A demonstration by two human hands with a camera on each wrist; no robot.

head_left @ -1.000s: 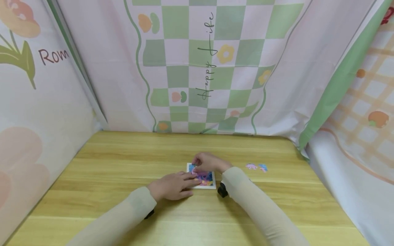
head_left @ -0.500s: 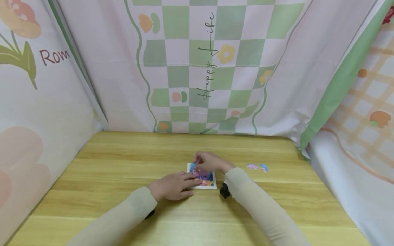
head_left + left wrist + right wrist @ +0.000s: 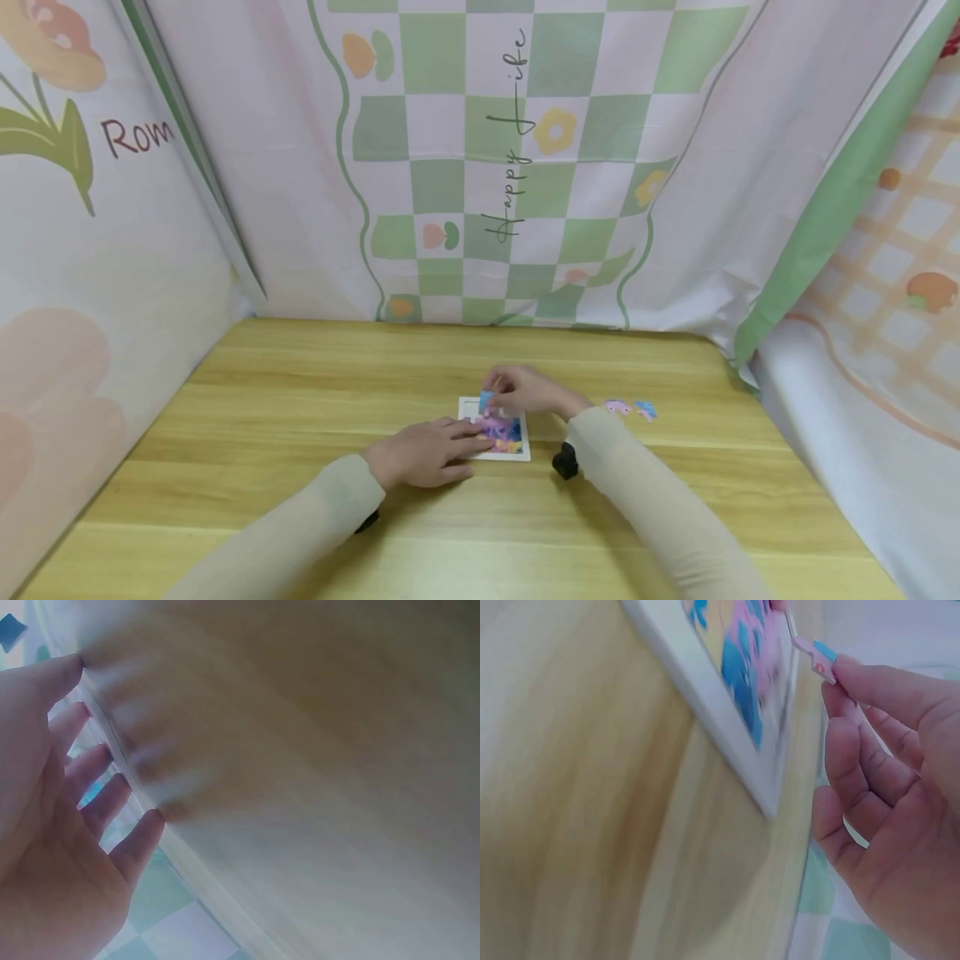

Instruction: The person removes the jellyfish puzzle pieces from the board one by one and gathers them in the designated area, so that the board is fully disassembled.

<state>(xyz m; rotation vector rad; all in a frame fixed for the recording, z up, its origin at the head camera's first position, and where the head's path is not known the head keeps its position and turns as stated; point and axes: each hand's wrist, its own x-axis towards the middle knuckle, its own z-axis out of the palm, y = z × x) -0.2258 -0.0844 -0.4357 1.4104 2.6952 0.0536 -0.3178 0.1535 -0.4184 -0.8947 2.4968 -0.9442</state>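
Note:
A small jigsaw puzzle in a white frame (image 3: 522, 457) lies on the wooden table, its picture pink, blue and yellow. My right hand (image 3: 527, 392) is over its far side and pinches a blue and pink puzzle piece (image 3: 823, 660) between thumb and fingertips. In the right wrist view that piece is tilted, beside the frame's edge. Bare white backing shows at the puzzle's far left corner. With spread fingers, my left hand (image 3: 424, 453) rests across the puzzle's near left side, covering part of it. The left wrist view shows its fingers (image 3: 139, 844) stretched out.
Two loose puzzle pieces lie right of the puzzle: a pink one (image 3: 618, 407) and a blue and pink one (image 3: 646, 410). Patterned curtains (image 3: 495, 167) hang behind the table (image 3: 300, 383) and on both sides.
My right hand has moved right and slightly up with the pinched piece, uncovering white backing at the puzzle's far left corner. My left hand stays in place on the puzzle.

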